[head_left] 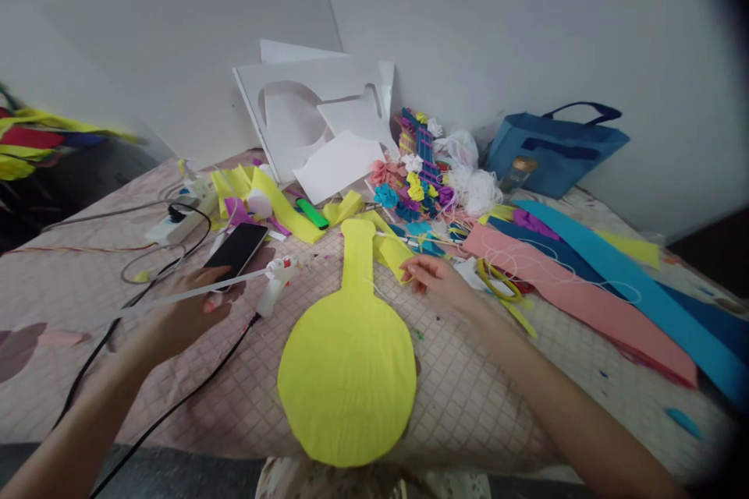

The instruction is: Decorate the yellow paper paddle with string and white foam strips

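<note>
A flat yellow guitar-shaped piece (348, 374), round with a narrow neck, lies in front of me at the table's near edge. My right hand (436, 281) is right of its neck, fingertips pinched together by the end of a yellow crepe paper strip (389, 253). What sits between those fingertips is too small to tell. My left hand (187, 312) reaches over the left side, fingers apart, by the near end of a black phone (239, 249). A hot glue gun (271, 292) rests just right of it, its long translucent glue stick (199, 290) crossing above the hand.
A power strip (179, 222) and black cords lie left. White cut boards (286, 121) lean on the wall. Paper flowers (409, 183), white yarn (477, 189), a blue bag (553, 152) and a corked jar (520, 173) stand behind. Pink crepe paper (585, 304) and yellow tape (497, 281) lie right.
</note>
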The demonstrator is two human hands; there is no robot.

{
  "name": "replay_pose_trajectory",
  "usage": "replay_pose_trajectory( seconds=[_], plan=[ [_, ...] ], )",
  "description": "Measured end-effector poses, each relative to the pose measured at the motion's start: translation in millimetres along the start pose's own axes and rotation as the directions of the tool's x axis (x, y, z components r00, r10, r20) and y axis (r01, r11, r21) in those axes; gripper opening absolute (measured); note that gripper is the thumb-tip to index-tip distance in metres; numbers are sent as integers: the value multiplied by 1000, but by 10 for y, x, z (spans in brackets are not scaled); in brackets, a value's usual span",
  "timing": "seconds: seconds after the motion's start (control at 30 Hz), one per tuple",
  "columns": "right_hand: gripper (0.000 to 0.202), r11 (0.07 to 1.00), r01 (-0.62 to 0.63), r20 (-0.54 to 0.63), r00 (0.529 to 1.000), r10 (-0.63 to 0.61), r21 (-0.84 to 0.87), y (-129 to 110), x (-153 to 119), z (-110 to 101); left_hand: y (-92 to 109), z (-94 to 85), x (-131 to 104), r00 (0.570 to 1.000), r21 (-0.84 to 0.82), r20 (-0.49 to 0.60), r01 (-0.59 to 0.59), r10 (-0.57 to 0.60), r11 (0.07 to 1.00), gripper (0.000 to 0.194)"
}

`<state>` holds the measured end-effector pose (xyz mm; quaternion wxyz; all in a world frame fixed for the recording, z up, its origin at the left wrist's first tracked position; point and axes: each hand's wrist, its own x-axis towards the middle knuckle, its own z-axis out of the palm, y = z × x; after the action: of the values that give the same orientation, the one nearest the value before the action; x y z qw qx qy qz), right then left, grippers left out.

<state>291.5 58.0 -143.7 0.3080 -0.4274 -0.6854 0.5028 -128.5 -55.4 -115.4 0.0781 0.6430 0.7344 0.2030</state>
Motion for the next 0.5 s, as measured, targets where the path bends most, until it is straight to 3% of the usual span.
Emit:
replay_pose_trajectory(
  seconds=[0.07,0.17,0.3,0.5],
  plan=[
    [28,986,58,72,996,-47,-158,-25,-38,110,98,66,-160,998,-97,60,-11,17,995,57],
    [15,896,205,107,978,-177,-393,-50,-50,268,312,221,-242,1000,-128,7,10,-9,992,64],
    [10,826,265,113,964,-241,-497,-25,-28,362,512,370,-137,998,-32,-8,56,-56,998,45],
    [7,825,233,135,972,-190,-514,10,-22,357,355,347,21,998,-31,-50,40,-41,999,29]
  ],
)
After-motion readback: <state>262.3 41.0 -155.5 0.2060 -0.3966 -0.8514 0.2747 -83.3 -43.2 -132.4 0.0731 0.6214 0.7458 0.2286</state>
